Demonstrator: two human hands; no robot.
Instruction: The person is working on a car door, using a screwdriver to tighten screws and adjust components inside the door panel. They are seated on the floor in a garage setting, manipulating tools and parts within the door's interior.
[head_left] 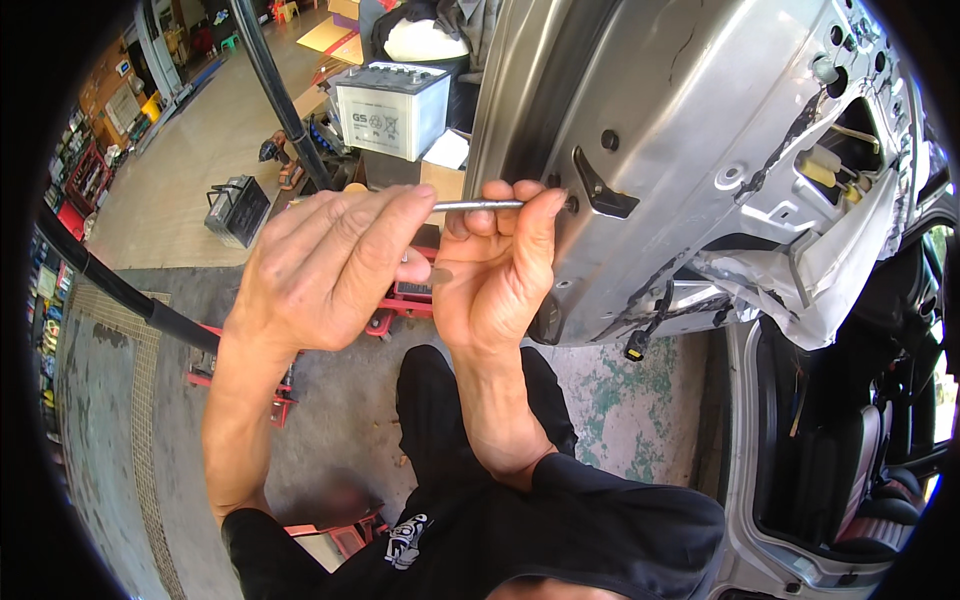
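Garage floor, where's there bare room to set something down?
The tan floor left of the dark battery looks bare, as does the green-flecked concrete bordered by the right knee, car door and silver car frame. It's crowded around the white battery, with cardboard close behind.

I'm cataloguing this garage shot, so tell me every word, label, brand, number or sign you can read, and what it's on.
White car battery: dark letters and symbols on its front, which I won't copy.
White print on the black shirt: too small to read.
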